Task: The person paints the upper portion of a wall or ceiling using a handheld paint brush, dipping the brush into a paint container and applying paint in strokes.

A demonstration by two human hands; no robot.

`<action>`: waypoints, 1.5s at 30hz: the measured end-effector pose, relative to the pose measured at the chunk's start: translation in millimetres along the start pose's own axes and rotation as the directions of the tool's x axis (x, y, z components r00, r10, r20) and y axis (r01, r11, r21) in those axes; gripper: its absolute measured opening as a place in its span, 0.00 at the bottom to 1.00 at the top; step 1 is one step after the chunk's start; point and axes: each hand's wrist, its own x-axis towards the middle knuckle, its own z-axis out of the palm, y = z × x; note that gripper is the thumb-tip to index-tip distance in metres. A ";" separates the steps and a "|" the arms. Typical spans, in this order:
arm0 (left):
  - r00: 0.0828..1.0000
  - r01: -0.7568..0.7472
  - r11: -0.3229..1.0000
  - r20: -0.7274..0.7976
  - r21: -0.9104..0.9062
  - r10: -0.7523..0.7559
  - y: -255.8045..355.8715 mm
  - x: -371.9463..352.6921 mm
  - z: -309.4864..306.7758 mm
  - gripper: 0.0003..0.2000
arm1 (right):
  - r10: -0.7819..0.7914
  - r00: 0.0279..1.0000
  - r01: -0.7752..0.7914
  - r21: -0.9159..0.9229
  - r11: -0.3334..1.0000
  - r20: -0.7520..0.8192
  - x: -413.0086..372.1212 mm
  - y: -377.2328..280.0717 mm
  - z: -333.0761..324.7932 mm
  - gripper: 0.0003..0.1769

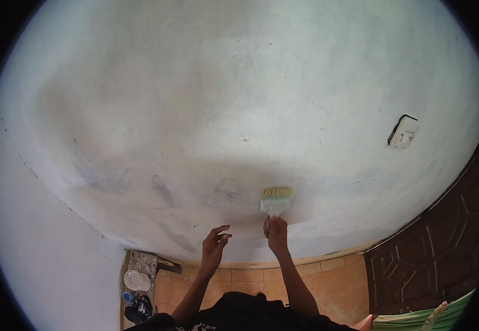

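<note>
My right hand [276, 234] is closed around the handle of a wide paintbrush [276, 203], which points bristles up in front of the wall. Yellowish bristles top its pale, paint-smeared body, and my fingers hide most of the handle. To the left, my left hand [214, 246] is raised with its fingers apart and slightly curled, holding nothing. Both hands are in front of the lower part of a whitish wall [239, 110] with grey smudges, scuffs and small pits.
A white wall switch plate [406, 132] sits at the right. Below it stands a dark panelled door [427, 259], with green cloth [432, 319] at its foot. At lower left, a paint-spotted bench [143, 262] bears a white lidded container [137, 280], a blue cup [127, 297] and a black bag [139, 310].
</note>
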 end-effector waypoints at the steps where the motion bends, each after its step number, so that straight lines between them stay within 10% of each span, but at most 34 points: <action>1: 1.000 -0.007 1.000 0.001 -0.015 0.007 0.2 0.3 -0.3 0.13 | -0.014 1.000 0.014 -0.070 0.997 0.002 -8.7 32.4 -7.2 0.28; 6: 1.000 -0.002 1.000 0.010 -0.014 0.003 1.9 -4.9 -2.6 0.14 | 0.236 0.972 -0.236 -0.010 0.972 0.004 -68.4 64.0 -17.3 0.26; 13: 0.999 0.025 0.999 0.041 -0.025 -0.024 -1.3 -4.1 0.6 0.13 | 0.020 1.000 -0.021 0.135 0.991 0.011 -22.8 -41.5 -0.3 0.28; 23: 0.999 0.007 1.000 0.035 -0.018 -0.006 -14.7 -2.8 9.0 0.13 | 0.099 0.995 -0.104 -0.201 0.974 -0.032 -72.3 57.1 -32.2 0.27; 30: 0.999 0.037 0.999 0.022 0.009 -0.037 -18.1 -0.5 10.0 0.13 | -0.018 1.000 0.018 0.032 0.999 -0.005 -16.3 -70.9 -16.4 0.28; 36: 0.999 0.039 0.999 -0.003 -0.013 -0.039 -21.0 -2.1 14.3 0.13 | -0.107 0.994 0.103 -0.209 0.973 -0.009 -32.5 67.7 -41.2 0.27; 39: 1.000 0.023 1.000 -0.021 -0.018 -0.023 -24.7 -7.7 12.7 0.13 | 0.089 0.996 -0.088 -0.222 0.971 -0.005 -68.1 74.5 -42.1 0.26; 42: 0.999 0.020 1.000 -0.038 -0.019 -0.021 -27.3 -14.0 9.4 0.13 | -0.071 0.995 0.086 -0.269 0.959 0.065 -57.5 44.3 -41.4 0.25; 45: 0.997 0.056 0.998 -0.052 0.013 -0.056 -24.8 -19.7 11.2 0.13 | 0.088 0.995 -0.092 0.109 0.990 0.042 -31.6 -34.1 -30.2 0.22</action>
